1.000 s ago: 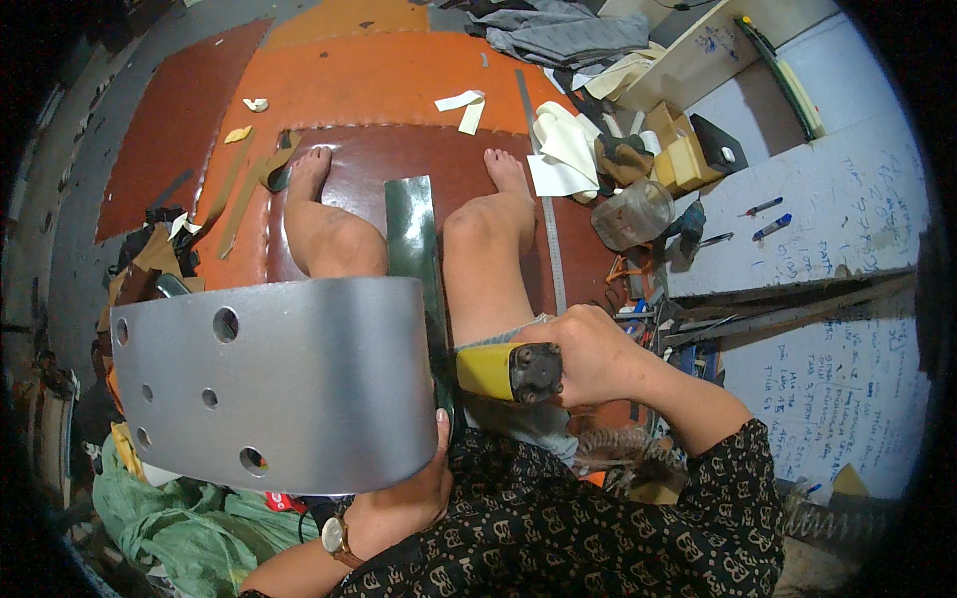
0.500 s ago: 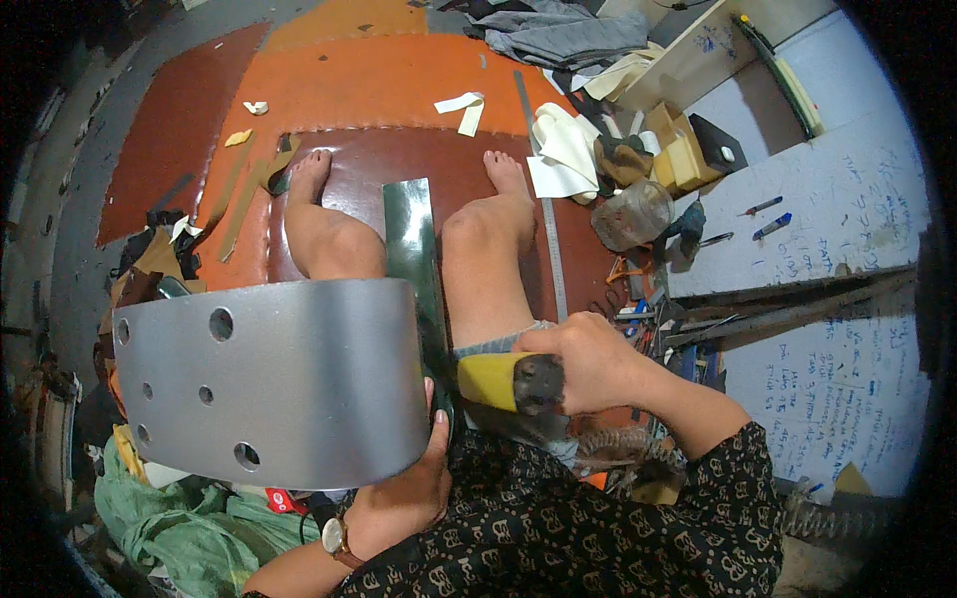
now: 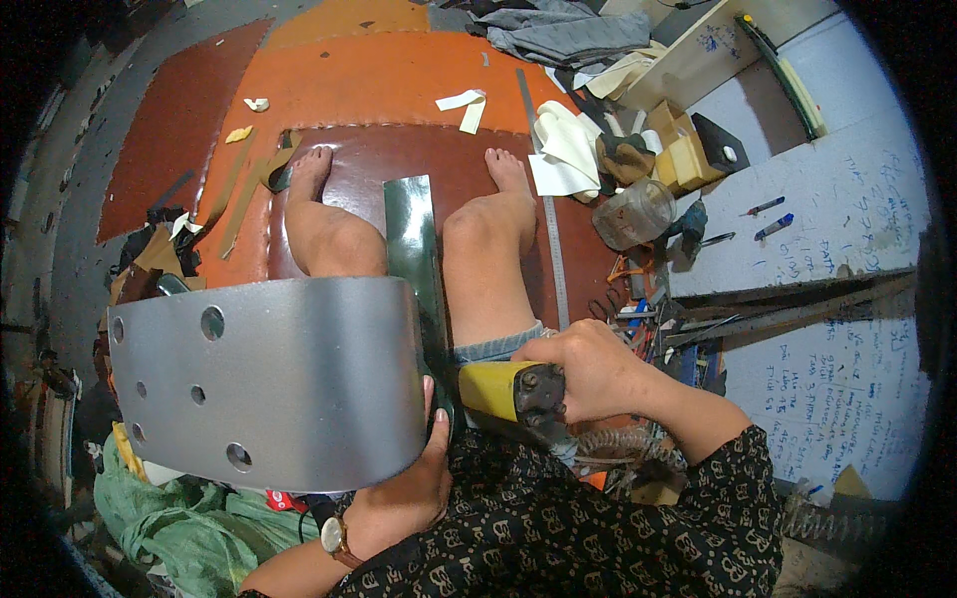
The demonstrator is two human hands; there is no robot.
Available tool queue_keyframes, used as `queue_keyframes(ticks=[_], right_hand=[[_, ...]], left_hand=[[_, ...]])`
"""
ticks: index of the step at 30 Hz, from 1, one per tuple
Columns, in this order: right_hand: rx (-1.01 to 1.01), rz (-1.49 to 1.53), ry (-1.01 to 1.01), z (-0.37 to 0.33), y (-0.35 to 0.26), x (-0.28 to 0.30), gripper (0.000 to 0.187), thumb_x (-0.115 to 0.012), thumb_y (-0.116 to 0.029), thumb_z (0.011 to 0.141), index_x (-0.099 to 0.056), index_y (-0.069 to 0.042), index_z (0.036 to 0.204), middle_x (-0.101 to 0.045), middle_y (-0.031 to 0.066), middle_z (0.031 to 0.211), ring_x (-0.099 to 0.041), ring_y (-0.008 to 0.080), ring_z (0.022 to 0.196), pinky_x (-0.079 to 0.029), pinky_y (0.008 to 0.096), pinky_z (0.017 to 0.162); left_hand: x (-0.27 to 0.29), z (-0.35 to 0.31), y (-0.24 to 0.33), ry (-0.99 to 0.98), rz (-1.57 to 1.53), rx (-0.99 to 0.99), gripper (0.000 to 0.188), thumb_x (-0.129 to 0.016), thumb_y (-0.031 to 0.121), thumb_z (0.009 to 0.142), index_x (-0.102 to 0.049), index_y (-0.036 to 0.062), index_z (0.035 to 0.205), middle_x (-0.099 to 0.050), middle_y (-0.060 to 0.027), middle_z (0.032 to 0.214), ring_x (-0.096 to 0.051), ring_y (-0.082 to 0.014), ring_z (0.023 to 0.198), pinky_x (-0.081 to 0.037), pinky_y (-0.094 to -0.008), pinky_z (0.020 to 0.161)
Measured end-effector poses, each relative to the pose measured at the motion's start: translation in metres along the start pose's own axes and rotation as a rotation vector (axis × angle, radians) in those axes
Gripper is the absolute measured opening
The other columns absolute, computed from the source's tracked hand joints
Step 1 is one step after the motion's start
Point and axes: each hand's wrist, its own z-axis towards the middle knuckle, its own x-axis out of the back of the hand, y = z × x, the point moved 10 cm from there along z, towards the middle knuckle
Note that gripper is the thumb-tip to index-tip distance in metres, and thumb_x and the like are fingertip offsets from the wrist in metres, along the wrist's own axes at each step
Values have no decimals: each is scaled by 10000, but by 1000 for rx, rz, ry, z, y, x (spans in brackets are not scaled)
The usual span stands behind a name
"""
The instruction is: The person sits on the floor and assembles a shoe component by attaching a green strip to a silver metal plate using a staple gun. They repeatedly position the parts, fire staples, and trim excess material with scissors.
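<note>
A large silver curved shell with several round holes [image 3: 269,384] covers the lower left of the view, close to the camera. Along its right side runs a glossy dark green strip [image 3: 410,224] that reaches forward between my legs. My left hand [image 3: 414,473] comes from below, its visible fingers pressed against the edge where shell and strip meet; the rest of its grip is hidden. To the right, my right hand [image 3: 593,374] is closed around a yellow tool with a dark, screwed end [image 3: 493,389]. Its yellow side faces the strip, a small gap apart.
A steel ruler [image 3: 554,259], cream fabric scraps [image 3: 563,149] and a clear jar [image 3: 634,214] lie to the right. Beyond them stands a white board with handwriting and pens [image 3: 774,227]. Green cloth [image 3: 189,528] is heaped at lower left. Tan strips [image 3: 242,214] lie at left.
The silver shell has shifted slightly left and tilted a little. The yellow tool in my right hand has turned and dropped slightly. My left hand stays in place.
</note>
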Motion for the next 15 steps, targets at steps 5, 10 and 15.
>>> queue_keyframes(ticks=[5, 10, 15], right_hand=[[-1, -1, -4, 0, 1, -2, 460, -792, -111, 648, -814, -106, 1107, -781, 220, 908, -768, 416, 877, -617, 503, 829], [-12, -22, -18, 1, 1, -4, 456, -795, -128, 653, -810, -106, 1108, -784, 214, 922, -767, 421, 884, -616, 506, 830], [-65, -58, -66, 1, 0, -3, 461, -799, -144, 649, -799, -98, 1107, -782, 217, 949, -757, 434, 911, -612, 523, 848]], left_hand=[[2, 0, 1, 21, -4, -12, 623, -702, 59, 844, -533, -191, 1389, -223, -485, 1635, -603, -559, 1193, -514, -511, 1085], [2, -1, 1, 39, -13, -22, 623, -704, 58, 843, -534, -189, 1389, -230, -482, 1633, -603, -559, 1184, -517, -512, 1077], [0, 0, 0, 5, -22, 22, 614, -712, 68, 853, -545, -169, 1394, -231, -449, 1654, -607, -549, 1183, -519, -515, 1075]])
